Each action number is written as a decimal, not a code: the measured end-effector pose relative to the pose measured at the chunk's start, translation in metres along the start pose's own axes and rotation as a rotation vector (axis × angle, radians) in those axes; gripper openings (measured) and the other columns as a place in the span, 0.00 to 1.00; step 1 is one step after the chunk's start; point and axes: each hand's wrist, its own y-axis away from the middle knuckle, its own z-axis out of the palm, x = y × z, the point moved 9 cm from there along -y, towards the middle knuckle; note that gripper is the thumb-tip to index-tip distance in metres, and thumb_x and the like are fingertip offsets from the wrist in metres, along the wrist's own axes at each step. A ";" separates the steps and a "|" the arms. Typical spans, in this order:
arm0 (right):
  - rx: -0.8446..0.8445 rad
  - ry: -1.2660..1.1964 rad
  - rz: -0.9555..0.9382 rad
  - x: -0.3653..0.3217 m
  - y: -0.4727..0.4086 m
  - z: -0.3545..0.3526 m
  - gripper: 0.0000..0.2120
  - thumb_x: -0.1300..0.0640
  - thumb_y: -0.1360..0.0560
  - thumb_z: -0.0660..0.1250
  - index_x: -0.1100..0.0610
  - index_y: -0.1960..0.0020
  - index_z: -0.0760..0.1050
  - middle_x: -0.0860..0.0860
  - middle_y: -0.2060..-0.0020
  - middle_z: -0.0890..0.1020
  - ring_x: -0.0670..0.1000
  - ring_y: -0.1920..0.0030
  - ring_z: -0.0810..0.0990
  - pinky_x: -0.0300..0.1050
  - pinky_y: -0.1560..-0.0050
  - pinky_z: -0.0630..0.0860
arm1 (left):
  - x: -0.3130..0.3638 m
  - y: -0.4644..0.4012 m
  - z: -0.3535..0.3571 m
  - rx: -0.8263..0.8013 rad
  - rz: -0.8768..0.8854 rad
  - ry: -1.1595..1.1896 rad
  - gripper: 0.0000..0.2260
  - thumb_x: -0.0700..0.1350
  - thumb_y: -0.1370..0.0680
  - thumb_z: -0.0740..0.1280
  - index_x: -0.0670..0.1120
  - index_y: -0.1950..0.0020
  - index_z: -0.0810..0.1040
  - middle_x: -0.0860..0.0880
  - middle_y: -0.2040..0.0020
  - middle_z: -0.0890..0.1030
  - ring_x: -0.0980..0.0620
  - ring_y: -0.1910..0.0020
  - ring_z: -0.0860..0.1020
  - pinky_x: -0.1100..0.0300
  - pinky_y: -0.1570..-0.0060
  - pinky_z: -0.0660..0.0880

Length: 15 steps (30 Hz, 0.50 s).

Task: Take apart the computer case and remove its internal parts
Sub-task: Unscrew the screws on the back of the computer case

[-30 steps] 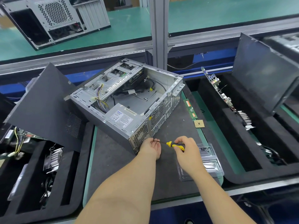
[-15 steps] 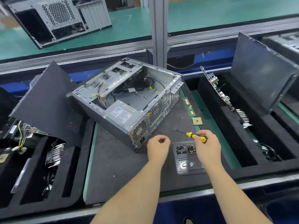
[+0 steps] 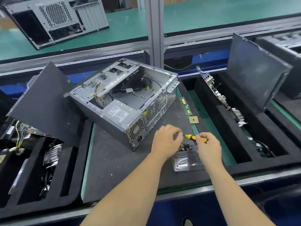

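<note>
The open silver computer case [image 3: 130,101] lies on its side on the dark mat [image 3: 114,160], its power supply [image 3: 119,111] and cables inside. My right hand [image 3: 207,147] grips a yellow-handled screwdriver [image 3: 193,137] just right of the case's rear corner. My left hand [image 3: 167,141] has its fingers curled and pinches at the screwdriver's tip; anything between the fingers is hidden. Both hands hover over a clear plastic tray [image 3: 187,162] holding several dark screws [image 3: 185,147].
A RAM stick [image 3: 185,106] and a CPU chip [image 3: 193,119] lie right of the case. Black foam bins flank the mat, with a motherboard [image 3: 213,88] and heatsinks [image 3: 237,115] on the right and removed parts [image 3: 52,154] on the left. Another case [image 3: 57,18] sits on the green shelf.
Both hands left the case's rear and moved right over the screw tray. The left hand, a closed fist half a second ago, now meets the screwdriver's tip.
</note>
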 end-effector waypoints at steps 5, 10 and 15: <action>-0.160 -0.185 0.186 0.010 0.013 0.034 0.08 0.55 0.20 0.64 0.57 0.53 0.80 0.52 0.72 0.80 0.50 0.74 0.76 0.46 0.71 0.77 | 0.022 -0.040 -0.100 0.214 0.096 -0.080 0.11 0.45 0.21 0.65 0.47 0.43 0.85 0.49 0.46 0.85 0.46 0.44 0.78 0.51 0.41 0.73; -0.283 -0.389 0.339 0.009 0.036 0.069 0.06 0.57 0.20 0.66 0.59 0.50 0.79 0.55 0.69 0.81 0.50 0.74 0.76 0.42 0.73 0.75 | -0.024 -0.060 -0.154 -0.018 0.052 -0.405 0.19 0.57 0.20 0.63 0.55 0.30 0.77 0.52 0.33 0.80 0.47 0.33 0.75 0.48 0.34 0.71; -0.389 -0.500 0.429 0.004 0.050 0.095 0.06 0.55 0.19 0.66 0.57 0.46 0.78 0.57 0.66 0.83 0.51 0.71 0.77 0.44 0.69 0.75 | -0.067 -0.051 -0.131 -0.190 0.015 -0.454 0.26 0.59 0.19 0.64 0.57 0.21 0.65 0.47 0.35 0.79 0.44 0.30 0.71 0.49 0.30 0.65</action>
